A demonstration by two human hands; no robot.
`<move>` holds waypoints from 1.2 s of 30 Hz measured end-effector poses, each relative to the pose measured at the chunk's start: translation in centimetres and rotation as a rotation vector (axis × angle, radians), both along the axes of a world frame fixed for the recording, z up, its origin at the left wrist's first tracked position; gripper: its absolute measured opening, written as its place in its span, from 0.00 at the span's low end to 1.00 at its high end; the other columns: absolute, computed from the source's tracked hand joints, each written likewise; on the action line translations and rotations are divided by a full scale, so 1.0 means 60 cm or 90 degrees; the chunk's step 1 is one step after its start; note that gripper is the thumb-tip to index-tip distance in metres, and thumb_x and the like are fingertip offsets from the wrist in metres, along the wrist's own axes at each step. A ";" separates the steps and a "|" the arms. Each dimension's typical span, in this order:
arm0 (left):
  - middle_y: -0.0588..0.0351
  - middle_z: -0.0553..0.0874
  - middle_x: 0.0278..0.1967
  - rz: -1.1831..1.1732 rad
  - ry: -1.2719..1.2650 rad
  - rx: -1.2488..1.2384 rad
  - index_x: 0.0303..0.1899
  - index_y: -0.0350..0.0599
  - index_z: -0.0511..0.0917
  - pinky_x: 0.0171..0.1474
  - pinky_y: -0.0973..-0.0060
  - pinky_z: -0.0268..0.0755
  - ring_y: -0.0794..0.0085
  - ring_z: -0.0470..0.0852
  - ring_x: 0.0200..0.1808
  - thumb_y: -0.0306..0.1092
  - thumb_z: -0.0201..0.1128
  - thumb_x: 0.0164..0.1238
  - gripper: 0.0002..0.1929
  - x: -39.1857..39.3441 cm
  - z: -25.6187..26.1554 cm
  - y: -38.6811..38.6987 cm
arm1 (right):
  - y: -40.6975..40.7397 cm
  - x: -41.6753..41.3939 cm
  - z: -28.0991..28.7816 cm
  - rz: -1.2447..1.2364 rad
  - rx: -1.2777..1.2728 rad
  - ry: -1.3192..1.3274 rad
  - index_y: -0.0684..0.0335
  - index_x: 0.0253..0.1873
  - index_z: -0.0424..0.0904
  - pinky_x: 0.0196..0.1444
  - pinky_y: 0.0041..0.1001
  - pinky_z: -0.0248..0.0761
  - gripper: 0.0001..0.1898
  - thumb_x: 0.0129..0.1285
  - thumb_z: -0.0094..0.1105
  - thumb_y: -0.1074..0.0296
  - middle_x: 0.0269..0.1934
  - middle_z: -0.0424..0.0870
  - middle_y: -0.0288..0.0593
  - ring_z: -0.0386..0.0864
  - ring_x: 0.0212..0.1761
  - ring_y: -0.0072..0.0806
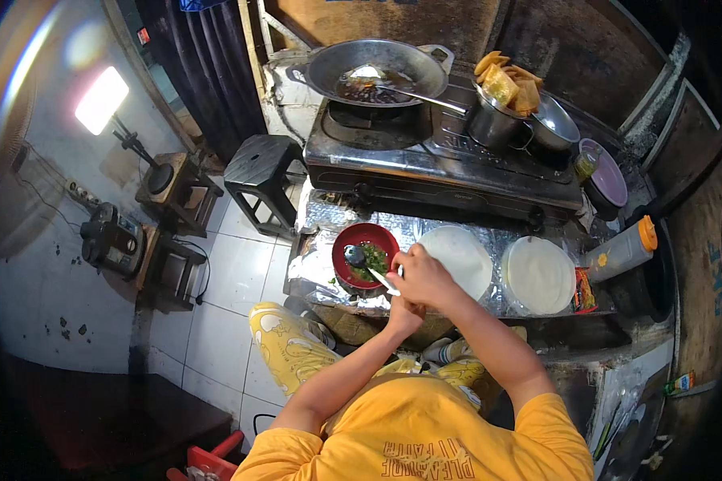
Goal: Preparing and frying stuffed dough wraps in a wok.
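My left hand (407, 317) is closed on the pale handle end of a ladle (378, 276), whose dark bowl rests in a red bowl (339, 260) of chopped green herbs in liquid. My right hand (422, 275) is just above my left, its fingers bent by the red bowl's right rim; a small white thing shows at its fingertips, too small to name. Right of the red bowl, a round white wrapper sheet (463, 252) lies on the foil-covered surface, partly behind my right hand. Farther right sits a stack of round white wrappers (541, 276) on clear plastic.
A gas stove (445, 174) stands beyond, bearing a wok (385, 66) of oil with a metal spatula and a pot (494, 123) with fried folded pieces above it. A plastic bottle (617, 252) with an orange lid leans at right. A black stool (263, 162) stands left.
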State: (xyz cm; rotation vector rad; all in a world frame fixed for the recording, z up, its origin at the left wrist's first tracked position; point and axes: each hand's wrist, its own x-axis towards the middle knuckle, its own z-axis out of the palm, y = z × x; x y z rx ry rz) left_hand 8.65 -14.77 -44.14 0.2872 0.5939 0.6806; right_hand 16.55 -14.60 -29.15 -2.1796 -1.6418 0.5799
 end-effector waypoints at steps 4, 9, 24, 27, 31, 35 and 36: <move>0.64 0.82 0.30 -0.078 0.222 0.473 0.41 0.43 0.80 0.31 0.78 0.65 0.78 0.78 0.30 0.14 0.59 0.58 0.12 -0.055 -0.007 0.000 | 0.024 -0.041 -0.012 -0.019 -0.071 -0.014 0.72 0.53 0.77 0.52 0.47 0.79 0.26 0.64 0.67 0.52 0.53 0.72 0.63 0.83 0.51 0.58; 0.56 0.86 0.35 -0.060 0.289 0.850 0.42 0.37 0.80 0.38 0.73 0.75 0.76 0.83 0.38 0.20 0.55 0.65 0.08 -0.061 0.017 0.005 | 0.044 -0.046 -0.037 0.032 -0.098 -0.025 0.73 0.54 0.78 0.50 0.46 0.80 0.23 0.63 0.67 0.58 0.51 0.76 0.63 0.84 0.49 0.57; 0.52 0.75 0.52 0.152 0.301 0.393 0.63 0.42 0.63 0.20 0.83 0.68 0.80 0.80 0.23 0.25 0.59 0.75 0.20 -0.205 0.092 0.128 | 0.010 -0.007 0.037 0.035 -0.062 -0.033 0.68 0.44 0.81 0.48 0.43 0.80 0.12 0.56 0.58 0.70 0.42 0.84 0.55 0.86 0.45 0.50; 0.49 0.70 0.63 0.100 0.313 0.418 0.69 0.41 0.59 0.18 0.83 0.69 0.77 0.83 0.25 0.28 0.60 0.75 0.26 -0.188 0.095 0.148 | 0.020 -0.006 0.028 0.016 0.029 -0.136 0.65 0.41 0.81 0.47 0.44 0.79 0.09 0.56 0.57 0.71 0.39 0.83 0.52 0.85 0.42 0.49; 0.48 0.74 0.61 0.080 0.372 0.430 0.70 0.39 0.60 0.17 0.81 0.72 0.72 0.84 0.23 0.25 0.56 0.75 0.26 -0.173 0.095 0.168 | 0.036 0.037 0.028 0.042 0.117 -0.281 0.61 0.38 0.80 0.42 0.43 0.78 0.06 0.54 0.57 0.71 0.35 0.80 0.49 0.84 0.38 0.47; 0.49 0.79 0.56 0.081 0.402 0.436 0.66 0.38 0.68 0.17 0.78 0.73 0.72 0.83 0.20 0.24 0.55 0.70 0.23 -0.177 0.097 0.184 | 0.043 0.048 0.018 0.130 0.069 -0.298 0.59 0.37 0.80 0.40 0.41 0.77 0.06 0.54 0.57 0.72 0.35 0.81 0.46 0.84 0.38 0.45; 0.49 0.79 0.56 0.083 0.406 0.454 0.66 0.38 0.68 0.17 0.78 0.73 0.72 0.83 0.20 0.24 0.55 0.70 0.23 -0.180 0.099 0.188 | 0.046 0.040 0.012 0.140 0.097 -0.293 0.59 0.38 0.80 0.40 0.41 0.76 0.07 0.52 0.57 0.72 0.36 0.80 0.44 0.83 0.38 0.44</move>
